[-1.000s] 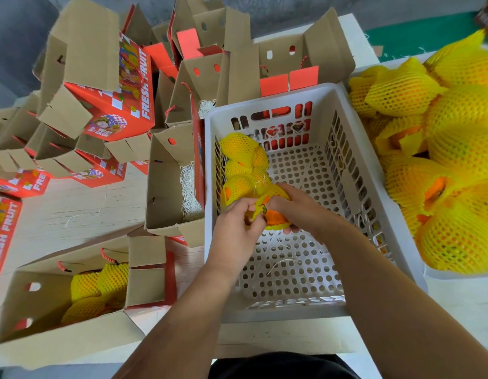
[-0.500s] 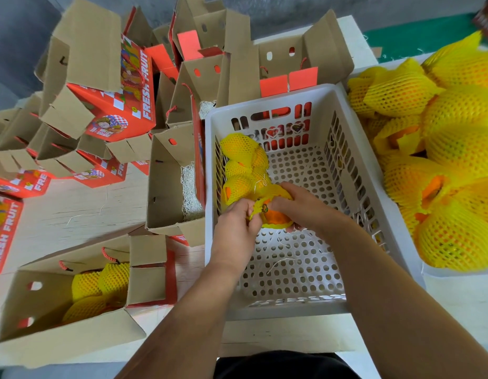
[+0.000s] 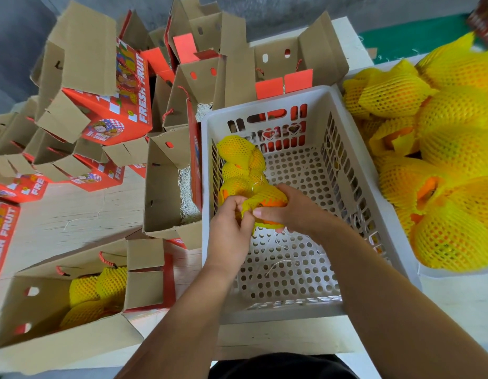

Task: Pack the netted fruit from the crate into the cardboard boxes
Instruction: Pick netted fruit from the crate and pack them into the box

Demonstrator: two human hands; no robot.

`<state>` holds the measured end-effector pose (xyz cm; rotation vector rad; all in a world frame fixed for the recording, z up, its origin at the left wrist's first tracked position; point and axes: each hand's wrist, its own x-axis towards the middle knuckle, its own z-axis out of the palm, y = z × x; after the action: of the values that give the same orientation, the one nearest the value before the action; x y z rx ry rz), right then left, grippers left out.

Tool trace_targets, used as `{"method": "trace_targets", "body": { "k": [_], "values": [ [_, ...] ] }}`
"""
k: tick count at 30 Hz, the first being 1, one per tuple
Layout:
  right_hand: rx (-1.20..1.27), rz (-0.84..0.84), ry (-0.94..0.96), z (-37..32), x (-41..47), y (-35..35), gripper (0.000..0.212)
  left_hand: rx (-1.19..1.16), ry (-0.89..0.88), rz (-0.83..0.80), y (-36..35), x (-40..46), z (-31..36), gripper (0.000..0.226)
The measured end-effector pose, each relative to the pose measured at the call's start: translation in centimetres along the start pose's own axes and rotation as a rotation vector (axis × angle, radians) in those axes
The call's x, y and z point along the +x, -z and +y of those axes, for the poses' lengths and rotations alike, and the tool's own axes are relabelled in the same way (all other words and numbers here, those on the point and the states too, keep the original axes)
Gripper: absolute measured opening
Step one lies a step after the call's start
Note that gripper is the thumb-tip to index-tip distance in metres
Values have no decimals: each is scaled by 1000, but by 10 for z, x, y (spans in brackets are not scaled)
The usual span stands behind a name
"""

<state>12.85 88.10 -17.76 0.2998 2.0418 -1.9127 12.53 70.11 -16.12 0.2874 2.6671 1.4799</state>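
A white perforated crate (image 3: pixel 355 220) stands in the middle of the table. Along its left wall lie several fruits in yellow foam netting (image 3: pixel 238 160). Nearest me is an orange fruit in its net (image 3: pixel 267 203), held by both hands inside the crate. My left hand (image 3: pixel 231 228) pinches the net's loose end. My right hand (image 3: pixel 289 209) curls over the fruit from the right. An open cardboard box (image 3: pixel 166 181) with white shredded padding stands left of the crate. Another open box (image 3: pixel 43 305) at the lower left holds several netted fruits (image 3: pixel 100 291).
A heap of netted fruit (image 3: pixel 442 149) fills a white tray on the right. Several empty red "FRESH FRUIT" boxes (image 3: pixel 119 99) with raised flaps are piled at the back and left. Bare pale tabletop (image 3: pixel 73 214) lies between the boxes.
Both hands have stayed on the same fruit in the crate. The left fingers have shifted on the net's end, and the fruit has turned slightly under the right hand.
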Motion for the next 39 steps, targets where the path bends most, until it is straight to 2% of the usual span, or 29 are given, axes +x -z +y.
{"method": "trace_targets", "body": {
  "k": [6, 10, 14, 18, 22, 26, 28, 31, 39],
  "values": [
    [6, 121, 23, 1, 4, 1, 44, -15, 8, 11, -2, 0, -3, 19],
    [37, 126, -7, -2, 2, -1, 57, -119, 26, 16, -1, -1, 0, 17],
    [48, 116, -33, -1, 4, 1, 41, -211, 76, 30, 0, -1, 3, 20],
    [12, 93, -48, 0, 4, 1, 43, -220, 83, 19, 0, -2, 6, 22],
    [38, 77, -52, 1, 3, 2, 56, -223, 78, 7, -2, -5, 7, 24],
    [27, 53, -65, 1, 3, 3, 84, -276, 120, 7, -4, -8, 3, 19],
    [22, 42, -71, 2, 4, 3, 78, -305, 135, 6, -4, -8, 2, 18],
    [34, 50, -67, 4, 5, 4, 56, -345, 149, 12, -4, -6, 0, 19],
    [47, 116, -29, 7, 8, 1, 48, -351, 138, 6, -5, -7, 1, 20]
  ]
}}
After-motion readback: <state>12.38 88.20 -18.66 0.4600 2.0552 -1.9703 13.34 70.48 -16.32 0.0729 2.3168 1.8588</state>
